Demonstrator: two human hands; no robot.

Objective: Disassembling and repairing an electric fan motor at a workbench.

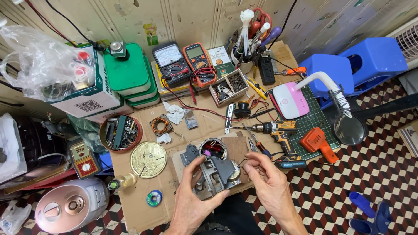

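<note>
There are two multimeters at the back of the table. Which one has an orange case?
The right multimeter, with a digital display. The left multimeter beside it is black and has a white needle dial.

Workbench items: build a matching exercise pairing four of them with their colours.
Things:
1. cordless drill
2. stool
3. round tin lid
4. flat storage boxes

Colours:
A. blue
B. green
C. yellow and black
D. gold

Pairs: 1-C, 2-A, 3-D, 4-B.
</note>
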